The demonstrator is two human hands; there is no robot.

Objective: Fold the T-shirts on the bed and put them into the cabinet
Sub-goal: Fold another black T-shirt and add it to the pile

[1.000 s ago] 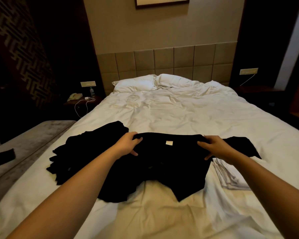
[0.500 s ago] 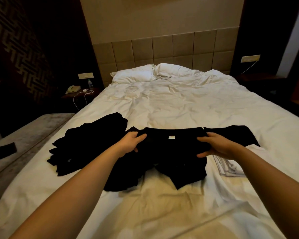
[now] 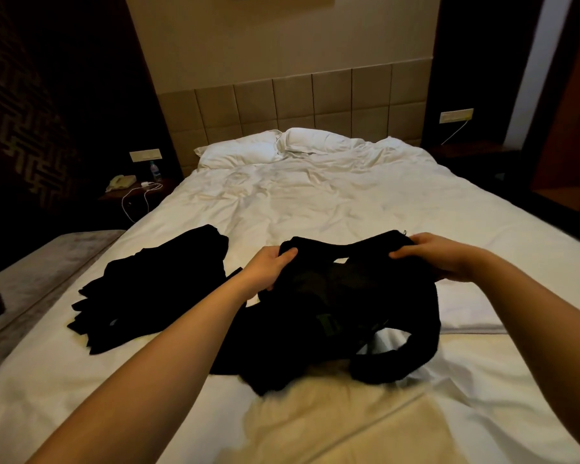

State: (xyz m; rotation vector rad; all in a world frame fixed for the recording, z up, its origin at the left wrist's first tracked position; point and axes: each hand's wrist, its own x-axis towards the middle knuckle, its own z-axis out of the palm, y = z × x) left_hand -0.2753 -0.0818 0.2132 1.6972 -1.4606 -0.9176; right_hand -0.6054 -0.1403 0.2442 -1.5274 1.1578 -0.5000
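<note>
Since 1.0 s ago, both hands have raised the far edge of the black T-shirt (image 3: 342,316) off the sheet, and it now sags between them instead of lying flat. Its lower part is bunched on the bed (image 3: 315,202), toward the near edge and about midway across. The left hand (image 3: 268,269) has thumb and fingers curled round one end of the lifted edge; the right hand (image 3: 436,256) pinches the other end the same way, so each has a firm hold of cloth.

A second heap of black clothing (image 3: 154,286) lies just beside it, toward the left edge of the bed. By the right forearm, a pale folded cloth (image 3: 466,313) rests on the sheet, partly under the shirt.

To do this step well, my judgement is that the 2 hands should draw apart until the held edge is taut, then give the shirt a shake so the crumpled body and the looped part near the right side fall open. It should then be laid flat on bare sheet, apart from the heap, before any fold. No cabinet shows in this view.
</note>
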